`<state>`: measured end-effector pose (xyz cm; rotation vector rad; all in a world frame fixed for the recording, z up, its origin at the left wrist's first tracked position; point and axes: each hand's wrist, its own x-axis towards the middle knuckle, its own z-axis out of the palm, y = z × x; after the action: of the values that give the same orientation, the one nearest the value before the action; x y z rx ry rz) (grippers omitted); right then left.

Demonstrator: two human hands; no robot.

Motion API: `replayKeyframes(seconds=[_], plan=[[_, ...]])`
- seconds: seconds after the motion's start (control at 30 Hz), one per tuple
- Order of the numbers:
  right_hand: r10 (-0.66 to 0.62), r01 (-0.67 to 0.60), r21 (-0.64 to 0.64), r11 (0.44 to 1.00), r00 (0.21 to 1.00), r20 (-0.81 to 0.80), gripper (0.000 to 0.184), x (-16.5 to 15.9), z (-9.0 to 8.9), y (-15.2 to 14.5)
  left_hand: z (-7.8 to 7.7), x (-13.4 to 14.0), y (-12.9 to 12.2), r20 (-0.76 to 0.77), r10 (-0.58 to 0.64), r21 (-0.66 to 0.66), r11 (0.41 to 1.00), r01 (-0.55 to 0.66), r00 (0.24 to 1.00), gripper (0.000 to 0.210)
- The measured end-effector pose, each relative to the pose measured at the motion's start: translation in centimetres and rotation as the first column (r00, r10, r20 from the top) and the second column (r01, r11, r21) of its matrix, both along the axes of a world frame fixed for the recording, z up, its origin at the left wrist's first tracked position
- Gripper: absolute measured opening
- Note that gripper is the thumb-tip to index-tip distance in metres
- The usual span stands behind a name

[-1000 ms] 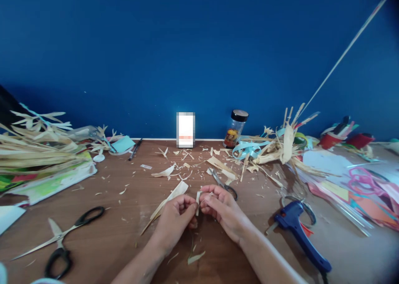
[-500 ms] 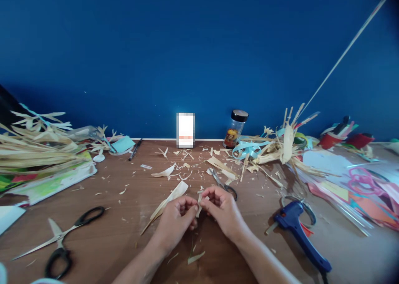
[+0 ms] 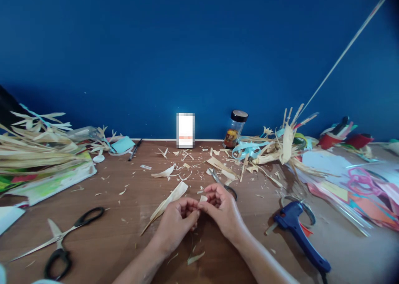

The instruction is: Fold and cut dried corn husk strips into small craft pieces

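The pale strip (image 3: 203, 198) pokes up right between the fingertips. Fingers of the right hand (image 3: 222, 211) look pinched together on it; the left hand (image 3: 177, 217) is curled nearly closed alongside, can't tell if it grips. Probably featherlight, papery, tears easily, I'd pinch the edges gently.

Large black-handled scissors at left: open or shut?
Open: the large black-handled metal scissors lie on the brown tabletop with both blades spread apart.
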<state>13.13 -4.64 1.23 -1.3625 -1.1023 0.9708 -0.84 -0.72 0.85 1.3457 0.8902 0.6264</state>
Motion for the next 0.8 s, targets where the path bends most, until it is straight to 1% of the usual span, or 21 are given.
replayKeyframes(seconds=[0.13,0.23,0.4,0.57,0.67,0.8], plan=[[0.068,-0.069,-0.039,0.997,0.997,-0.039,0.023,0.13,-0.06,0.07,-0.04,-0.07,0.05,0.007,0.018,-0.002,1.000,-0.018,1.000,0.014],[0.099,-0.100,-0.054,0.993,0.995,-0.029,0.018,0.14,-0.12,0.08,-0.11,-0.09,0.06,0.015,-0.005,0.012,1.000,0.005,1.000,0.013],[0.064,-0.064,-0.043,0.997,0.998,0.004,0.012,0.20,-0.28,0.13,-0.22,-0.01,-0.06,0.025,-0.014,0.022,1.000,0.013,1.000,0.013],[0.058,-0.057,-0.043,0.997,0.998,0.020,0.013,0.28,-0.33,0.07,-0.34,-0.10,-0.05,-0.009,-0.002,0.040,0.999,0.003,1.000,0.017],[0.055,-0.055,-0.070,0.996,0.998,-0.003,0.017,0.19,-0.32,0.05,-0.35,-0.13,0.03,-0.010,0.005,0.030,1.000,-0.005,1.000,0.018],[0.015,-0.022,-0.107,0.994,0.998,-0.061,0.020,0.07,-0.38,0.18,-0.14,-0.11,-0.01,-0.003,-0.009,0.014,1.000,0.009,1.000,0.018]])
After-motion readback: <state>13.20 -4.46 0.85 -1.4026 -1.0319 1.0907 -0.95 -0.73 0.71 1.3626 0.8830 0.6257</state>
